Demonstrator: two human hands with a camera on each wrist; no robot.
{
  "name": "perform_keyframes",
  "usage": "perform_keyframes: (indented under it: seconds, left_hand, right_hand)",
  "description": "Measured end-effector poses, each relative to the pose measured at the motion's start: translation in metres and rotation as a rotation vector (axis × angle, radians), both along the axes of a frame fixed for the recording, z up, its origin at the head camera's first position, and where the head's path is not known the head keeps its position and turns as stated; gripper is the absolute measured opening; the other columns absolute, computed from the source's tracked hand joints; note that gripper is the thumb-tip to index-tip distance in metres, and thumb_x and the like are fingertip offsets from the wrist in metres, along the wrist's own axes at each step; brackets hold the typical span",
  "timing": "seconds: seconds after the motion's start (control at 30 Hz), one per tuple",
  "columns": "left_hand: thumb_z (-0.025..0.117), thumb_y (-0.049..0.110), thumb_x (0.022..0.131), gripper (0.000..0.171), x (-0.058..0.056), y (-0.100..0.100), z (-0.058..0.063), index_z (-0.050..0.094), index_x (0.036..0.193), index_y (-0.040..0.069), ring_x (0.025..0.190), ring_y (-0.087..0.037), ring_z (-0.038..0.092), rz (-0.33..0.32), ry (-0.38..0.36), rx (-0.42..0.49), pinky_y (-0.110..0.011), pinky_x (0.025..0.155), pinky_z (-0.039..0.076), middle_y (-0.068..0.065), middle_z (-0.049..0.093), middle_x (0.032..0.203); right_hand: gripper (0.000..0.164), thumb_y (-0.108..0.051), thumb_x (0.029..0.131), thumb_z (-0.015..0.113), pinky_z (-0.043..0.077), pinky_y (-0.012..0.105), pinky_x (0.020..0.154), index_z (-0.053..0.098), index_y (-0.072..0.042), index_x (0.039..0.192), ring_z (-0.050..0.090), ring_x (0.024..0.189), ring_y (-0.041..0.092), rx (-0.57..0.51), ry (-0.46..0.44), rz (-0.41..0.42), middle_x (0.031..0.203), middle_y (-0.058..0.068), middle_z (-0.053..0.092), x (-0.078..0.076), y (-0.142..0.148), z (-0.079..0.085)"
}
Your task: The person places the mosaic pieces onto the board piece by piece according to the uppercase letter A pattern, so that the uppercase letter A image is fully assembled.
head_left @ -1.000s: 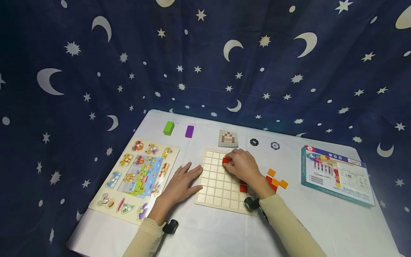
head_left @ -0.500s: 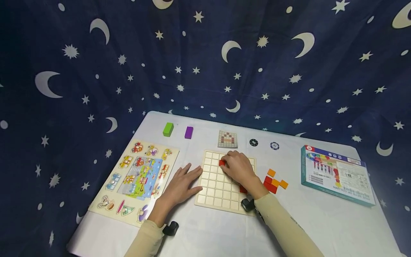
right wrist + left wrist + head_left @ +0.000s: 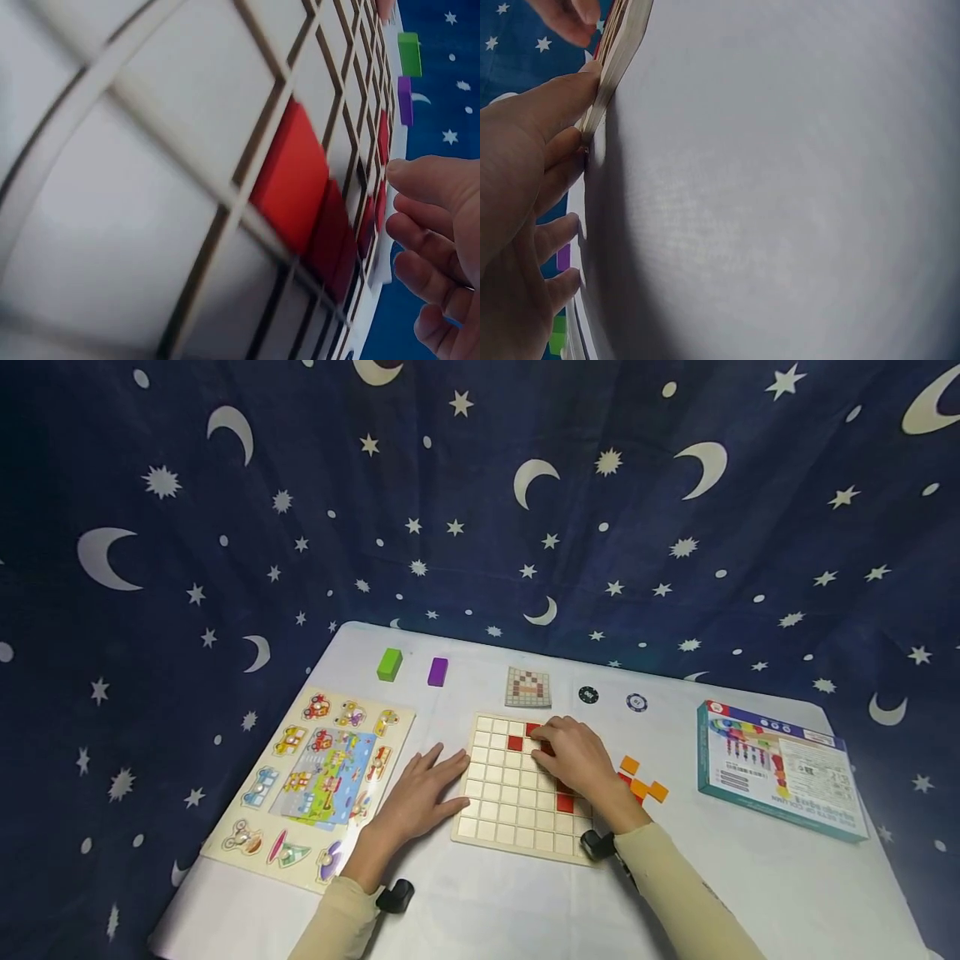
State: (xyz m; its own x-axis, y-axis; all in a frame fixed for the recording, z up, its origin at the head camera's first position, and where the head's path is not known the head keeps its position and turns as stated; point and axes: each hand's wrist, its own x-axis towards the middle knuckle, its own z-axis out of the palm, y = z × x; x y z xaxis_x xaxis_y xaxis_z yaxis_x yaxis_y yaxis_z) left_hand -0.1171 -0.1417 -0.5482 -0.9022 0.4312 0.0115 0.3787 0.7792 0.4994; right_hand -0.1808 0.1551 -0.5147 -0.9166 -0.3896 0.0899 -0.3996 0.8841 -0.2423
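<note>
Head view: a pale grid board [image 3: 491, 793] lies flat on the white table [image 3: 495, 902] between the two hands. The left hand [image 3: 420, 797] lies at the board's left side with fingers extended and spread; its thumb and forefinger touch the board's edge, and nothing is gripped. The right hand [image 3: 576, 756] is over the upper right of the board, thumb and forefinger parted, the other fingers loosely bent in the right wrist view; no tile is seen pinched there. Red tiles [image 3: 515, 743] sit in cells of the board: one in the top row by the right forefinger, one diagonally below it to the left, another between thumb and forefinger, partly covered, and others lower down at the right. Loose orange tiles [image 3: 628, 765] lie right of the board, with red ones partly hidden by the right wrist. Behind the board is a pattern card [image 3: 528, 687], with a black chip [image 3: 588, 694] and a blue-and-white chip [image 3: 637, 702] to its right, and a purple block [image 3: 438, 672] and a green block [image 3: 390, 665] to its left. A picture puzzle [image 3: 300, 867] lies at far left, a box [image 3: 780, 772] at far right.
</note>
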Motion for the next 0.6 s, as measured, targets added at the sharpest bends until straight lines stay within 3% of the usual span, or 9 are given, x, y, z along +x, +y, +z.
perform_keyframes:
  seconds: [0.6]
  left_hand:
    - [0.074,0.042,0.099,0.069,0.001,0.001,0.001,0.052,0.159,0.015,0.163,-0.042,0.031,0.005,-0.01,0.011,-0.068,0.133,0.022,-0.002,0.049,0.167]
  right_hand:
    - [0.037,-0.03,0.092,0.083,0.06,0.052,0.094,0.079,-0.011,0.123,0.07,0.107,0.03,0.052,-0.001,-0.147,0.116,0.011,0.077,0.027,0.07,0.004]
